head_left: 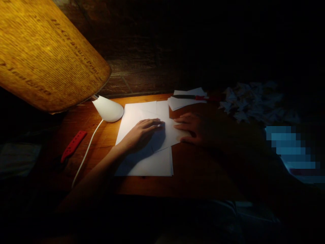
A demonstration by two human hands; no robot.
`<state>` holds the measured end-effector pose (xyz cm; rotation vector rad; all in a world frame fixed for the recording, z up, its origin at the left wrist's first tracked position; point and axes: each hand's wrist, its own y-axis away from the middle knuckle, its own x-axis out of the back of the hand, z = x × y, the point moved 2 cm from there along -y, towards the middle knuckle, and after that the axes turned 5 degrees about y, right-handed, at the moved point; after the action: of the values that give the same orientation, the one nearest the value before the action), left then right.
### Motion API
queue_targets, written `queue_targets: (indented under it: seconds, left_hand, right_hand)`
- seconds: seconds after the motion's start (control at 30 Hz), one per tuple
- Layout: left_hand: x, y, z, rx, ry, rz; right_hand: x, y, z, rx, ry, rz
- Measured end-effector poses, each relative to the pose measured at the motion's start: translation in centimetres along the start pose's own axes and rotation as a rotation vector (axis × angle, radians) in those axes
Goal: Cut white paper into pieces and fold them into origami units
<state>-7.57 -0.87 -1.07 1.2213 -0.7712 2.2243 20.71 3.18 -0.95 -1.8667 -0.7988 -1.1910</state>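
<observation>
My left hand (143, 133) rests over the white paper, its fingers stretched out to the right and casting a shadow. Opposite it, my right hand (191, 128) has its fingers spread on the right end of a smaller paper sheet (169, 135). That sheet lies at a slant over a stack of larger white sheets (162, 166) and reaches past the stack's right edge. Part of the sheet near my left fingertips is in shadow. Whether it is folded, I cannot tell.
A lamp (109, 108) with a large printed shade (50, 54) stands left, its white cord (87, 152) trailing forward. Nearby lies a red-handled tool (73, 145). Behind are cut papers (175, 104) under a red-and-black knife (200, 98). Folded paper pieces (254, 101) heap at right.
</observation>
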Motion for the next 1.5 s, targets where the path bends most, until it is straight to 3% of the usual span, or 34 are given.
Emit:
queue_targets:
  seconds: [0.53, 0.83, 1.5]
  left_hand:
    - [0.8, -0.1, 1.8, -0.008, 0.057, -0.108]
    - [-0.1, 0.4, 1.8, 0.0, 0.051, 0.066]
    - [-0.2, 0.6, 1.4, 0.016, 0.028, 0.186]
  right_hand:
    - [0.2, -0.5, -0.6, -0.052, -0.035, 0.014]
    - [-0.1, -0.5, -0.8, -0.01, 0.013, 0.037]
    - [-0.5, -0.8, -1.9, 0.021, 0.127, 0.088]
